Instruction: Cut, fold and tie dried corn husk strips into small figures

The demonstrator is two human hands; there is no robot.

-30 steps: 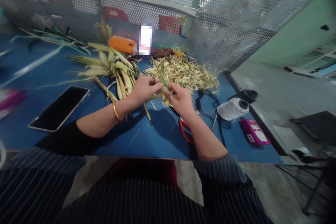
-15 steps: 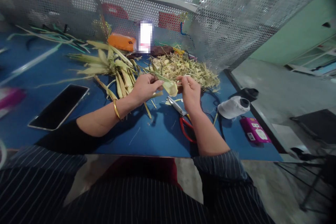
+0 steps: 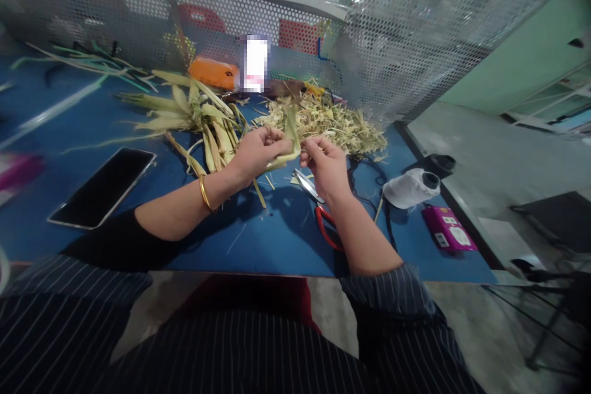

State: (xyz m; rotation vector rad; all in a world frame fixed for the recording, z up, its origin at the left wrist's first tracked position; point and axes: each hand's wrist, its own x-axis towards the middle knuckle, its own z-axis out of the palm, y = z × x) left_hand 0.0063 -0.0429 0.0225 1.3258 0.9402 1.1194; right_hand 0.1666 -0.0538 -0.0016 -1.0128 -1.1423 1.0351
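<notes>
My left hand (image 3: pixel 261 151) pinches a pale green-yellow husk strip (image 3: pixel 291 129), which stands up and bends between my two hands. Just to its right is my right hand (image 3: pixel 323 163), with thumb and fingers closed beside the strip's edge; whatever they pinch is too small to make out. Beneath that hand lie red-handled scissors (image 3: pixel 327 228), their blades pointing up and left. A bundle of husks (image 3: pixel 212 135) rests left of my left hand. Behind both hands is a heap of shredded husk scraps (image 3: pixel 332 120).
A black-screened phone (image 3: pixel 104 188) lies at left on the blue table (image 3: pixel 277 246). At right are a white thread cone (image 3: pixel 409 189), a dark cone and a purple pack (image 3: pixel 449 229). An orange packet (image 3: pixel 215 72) and a bright blurred screen stand before the perforated metal partition (image 3: pixel 286 6).
The husk strip has swung from lying slanted to standing more upright. My right hand has moved slightly left and down, nearer my left hand.
</notes>
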